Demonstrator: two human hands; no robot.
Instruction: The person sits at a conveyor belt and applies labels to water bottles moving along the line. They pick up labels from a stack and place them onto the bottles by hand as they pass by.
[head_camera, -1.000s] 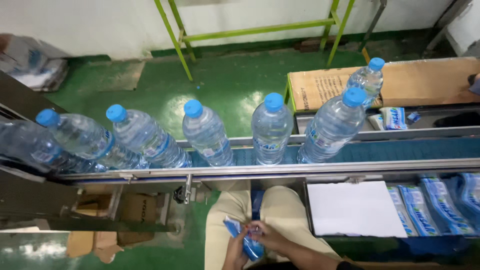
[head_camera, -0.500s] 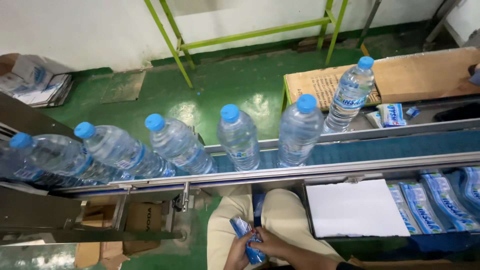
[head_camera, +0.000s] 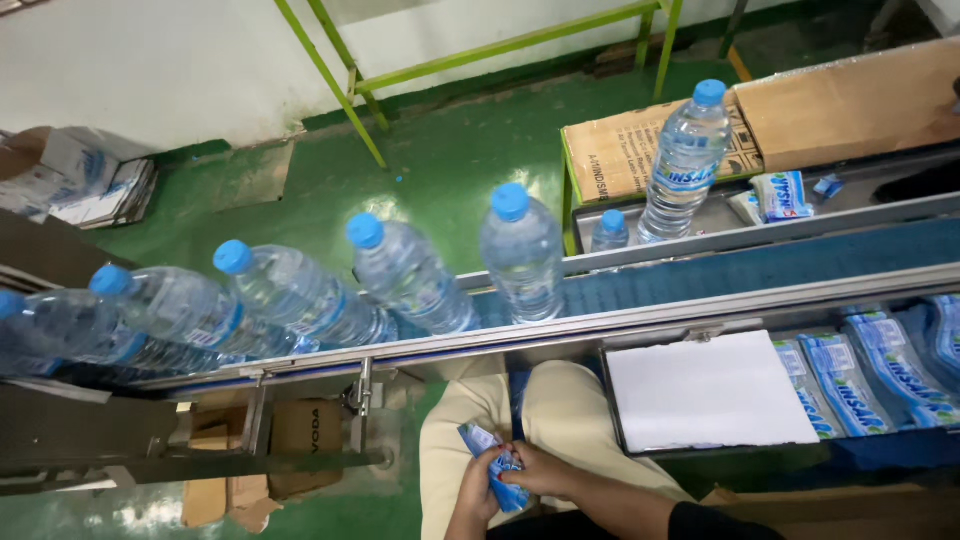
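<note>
Label strip (head_camera: 500, 470), blue and white, lies over my lap, pinched between my closed left hand (head_camera: 478, 495) and closed right hand (head_camera: 545, 472), while the tray (head_camera: 790, 440) beside me keeps more label bundles (head_camera: 870, 370) and seven bottles (head_camera: 522, 255) stand on the conveyor (head_camera: 800, 265).

Six capped bottles (head_camera: 523, 252) stand on the belt (head_camera: 800, 262) beyond the fingers (head_camera: 510, 470), a seventh, smaller (head_camera: 610, 231), behind it. Two hands hold one label (head_camera: 478, 440). One white sheet (head_camera: 705, 392) lies right of the fingers.
</note>
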